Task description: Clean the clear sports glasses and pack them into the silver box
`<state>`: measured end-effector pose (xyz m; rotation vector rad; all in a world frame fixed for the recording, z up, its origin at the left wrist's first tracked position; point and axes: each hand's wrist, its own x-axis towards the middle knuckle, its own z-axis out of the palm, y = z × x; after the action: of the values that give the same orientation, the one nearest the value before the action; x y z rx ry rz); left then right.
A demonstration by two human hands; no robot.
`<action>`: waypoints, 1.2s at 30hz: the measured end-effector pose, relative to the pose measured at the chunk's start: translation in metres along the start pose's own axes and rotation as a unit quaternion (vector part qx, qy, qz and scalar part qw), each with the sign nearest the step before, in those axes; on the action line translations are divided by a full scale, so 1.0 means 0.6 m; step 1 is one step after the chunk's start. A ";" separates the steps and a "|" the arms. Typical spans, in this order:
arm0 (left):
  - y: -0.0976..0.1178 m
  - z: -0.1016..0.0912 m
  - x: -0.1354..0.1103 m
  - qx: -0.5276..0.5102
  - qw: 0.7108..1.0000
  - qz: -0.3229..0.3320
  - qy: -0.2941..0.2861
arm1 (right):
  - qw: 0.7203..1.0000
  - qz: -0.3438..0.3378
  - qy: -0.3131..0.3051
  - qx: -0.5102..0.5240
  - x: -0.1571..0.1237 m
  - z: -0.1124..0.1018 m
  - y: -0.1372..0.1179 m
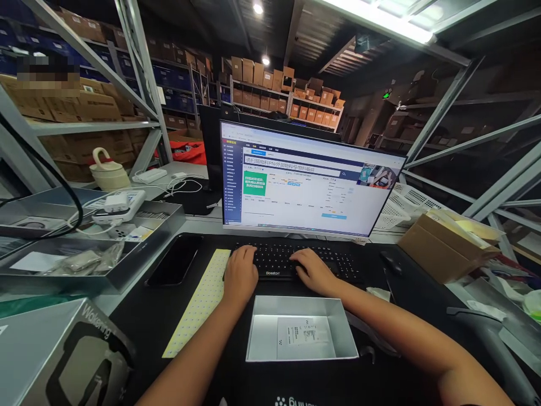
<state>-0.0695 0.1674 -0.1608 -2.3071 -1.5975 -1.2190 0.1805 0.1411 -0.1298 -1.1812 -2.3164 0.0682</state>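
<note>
Both of my hands rest on a black keyboard (270, 260) under the lit monitor (304, 180). My left hand (242, 273) lies over its left end, fingers stretched onto the keys and holding nothing. Toward the middle keys reaches my right hand (313, 270), open, its fingers a little bent and touching the keys. Between my forearms stands an open grey-white box (262, 338) with a printed card (304, 331) inside. A yellow dotted sheet (198, 307) lies beside my left forearm, partly beneath it.
A phone (175, 260) lies on the left, near a divided tray (127, 265) of cables and small packs. Front left stands a Wakening box (63, 361). A mouse (391, 261), a cardboard box (439, 248) and a handheld scanner (486, 332) are on the right.
</note>
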 end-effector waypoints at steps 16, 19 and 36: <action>-0.027 -0.009 -0.002 0.025 0.997 -0.059 0.038 | 0.999 0.010 -0.030 -0.023 0.040 0.032 -0.020; -0.030 -0.015 -0.003 0.030 0.996 -0.070 0.049 | 1.000 0.004 -0.017 -0.016 0.046 0.034 -0.015; -0.015 -0.029 -0.002 0.061 0.993 -0.078 0.069 | 0.998 0.041 0.030 -0.025 0.054 0.040 -0.003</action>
<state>-0.0865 0.1622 -0.1529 -2.0123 -1.7759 -1.2419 0.1523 0.1691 -0.1358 -1.2853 -2.2291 0.0028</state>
